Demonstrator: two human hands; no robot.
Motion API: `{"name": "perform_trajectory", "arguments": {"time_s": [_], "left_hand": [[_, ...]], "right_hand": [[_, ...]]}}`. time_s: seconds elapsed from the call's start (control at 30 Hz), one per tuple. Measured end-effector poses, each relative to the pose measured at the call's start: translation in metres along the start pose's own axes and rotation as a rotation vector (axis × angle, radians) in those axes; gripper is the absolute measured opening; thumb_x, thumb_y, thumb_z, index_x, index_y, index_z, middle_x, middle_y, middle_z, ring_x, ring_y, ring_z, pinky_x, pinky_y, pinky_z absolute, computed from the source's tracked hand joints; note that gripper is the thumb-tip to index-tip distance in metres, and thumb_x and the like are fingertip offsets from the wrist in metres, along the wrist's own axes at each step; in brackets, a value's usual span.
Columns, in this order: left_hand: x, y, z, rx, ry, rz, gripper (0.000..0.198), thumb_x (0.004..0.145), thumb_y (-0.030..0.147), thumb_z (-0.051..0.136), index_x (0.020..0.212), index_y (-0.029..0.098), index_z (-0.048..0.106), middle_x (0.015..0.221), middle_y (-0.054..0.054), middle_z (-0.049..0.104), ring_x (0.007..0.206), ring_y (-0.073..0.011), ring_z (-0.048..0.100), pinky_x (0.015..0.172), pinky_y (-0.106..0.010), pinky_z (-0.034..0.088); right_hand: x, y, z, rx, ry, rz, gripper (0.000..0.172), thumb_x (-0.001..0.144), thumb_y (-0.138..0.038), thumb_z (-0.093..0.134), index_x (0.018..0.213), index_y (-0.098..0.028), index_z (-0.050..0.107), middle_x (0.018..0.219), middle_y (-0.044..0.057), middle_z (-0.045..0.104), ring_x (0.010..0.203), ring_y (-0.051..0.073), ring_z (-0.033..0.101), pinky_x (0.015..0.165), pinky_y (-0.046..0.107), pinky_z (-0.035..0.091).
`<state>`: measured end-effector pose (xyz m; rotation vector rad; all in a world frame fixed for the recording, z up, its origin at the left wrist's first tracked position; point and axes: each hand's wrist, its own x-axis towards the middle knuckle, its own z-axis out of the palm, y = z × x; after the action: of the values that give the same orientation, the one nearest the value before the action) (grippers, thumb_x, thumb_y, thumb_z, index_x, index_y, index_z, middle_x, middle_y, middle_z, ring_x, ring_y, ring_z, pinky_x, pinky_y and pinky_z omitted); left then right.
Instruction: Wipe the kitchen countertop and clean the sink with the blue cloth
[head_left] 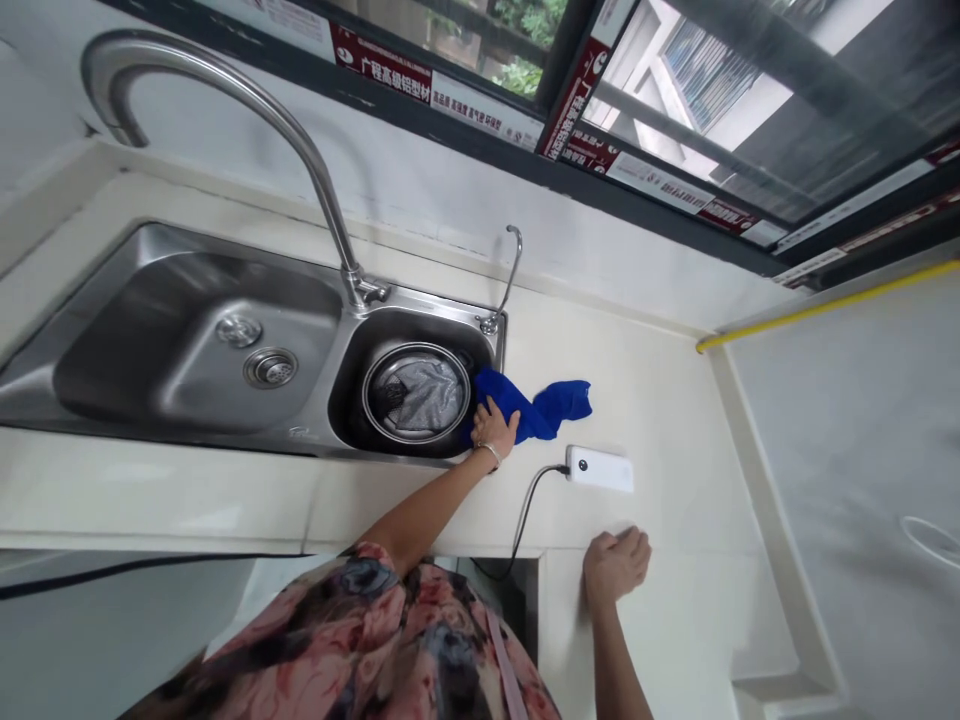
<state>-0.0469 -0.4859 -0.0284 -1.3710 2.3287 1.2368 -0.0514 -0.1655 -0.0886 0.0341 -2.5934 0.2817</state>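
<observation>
My left hand (495, 428) is on a blue cloth (536, 408) at the right rim of the small sink basin, its fingers closed on the cloth's left end. The rest of the cloth lies twisted across the counter. Inside that basin sits a round metal pot (366, 390) with a grey mesh-like cloth (431, 395) in it. My right hand (616, 565) rests on the counter near its front edge, fingers curled in and nothing visible in them. Just beyond it lies a white power bank (600, 469) with a black cable plugged into its left end.
The steel double sink (187, 440) fills the counter's left side. A tall curved faucet (315, 165) rises behind it, with a thin small tap (514, 270) at its right corner. The black cable (525, 505) hangs over the front edge. A yellow pipe (825, 308) runs along the right wall.
</observation>
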Motion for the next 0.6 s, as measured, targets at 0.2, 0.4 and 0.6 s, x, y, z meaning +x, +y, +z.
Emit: {"name": "perform_trajectory", "arguments": {"time_s": [0.2,0.4,0.6], "left_hand": [[0.040,0.028,-0.006,-0.052,0.040,-0.101,0.078,0.104,0.053,0.031,0.165,0.005,0.024,0.163,-0.029,0.038,0.149,-0.0376,0.043,0.118,-0.048,0.043],[0.076,0.055,-0.016,-0.094,0.129,-0.079,0.067,0.106,0.047,0.027,0.167,0.019,0.026,0.169,-0.019,0.031,0.153,-0.0322,0.037,0.120,-0.045,0.040],[0.103,0.063,-0.025,-0.140,0.171,-0.076,0.064,0.105,0.049,0.036,0.165,0.027,0.033,0.167,-0.018,0.030,0.147,-0.0346,0.043,0.119,-0.047,0.041]], "right_hand": [[0.000,-0.003,-0.004,-0.026,-0.047,0.003,0.060,0.090,-0.027,0.041,0.143,-0.004,0.059,0.141,0.030,0.061,0.136,0.043,0.054,0.108,0.065,0.046],[0.001,-0.004,-0.003,-0.043,-0.055,0.022,0.058,0.093,-0.025,0.039,0.142,-0.002,0.059,0.143,0.031,0.059,0.139,0.043,0.052,0.109,0.064,0.046],[-0.002,-0.001,-0.004,-0.072,-0.032,-0.007,0.057,0.095,-0.025,0.039,0.144,-0.003,0.059,0.145,0.029,0.059,0.138,0.042,0.054,0.110,0.062,0.047]]}}
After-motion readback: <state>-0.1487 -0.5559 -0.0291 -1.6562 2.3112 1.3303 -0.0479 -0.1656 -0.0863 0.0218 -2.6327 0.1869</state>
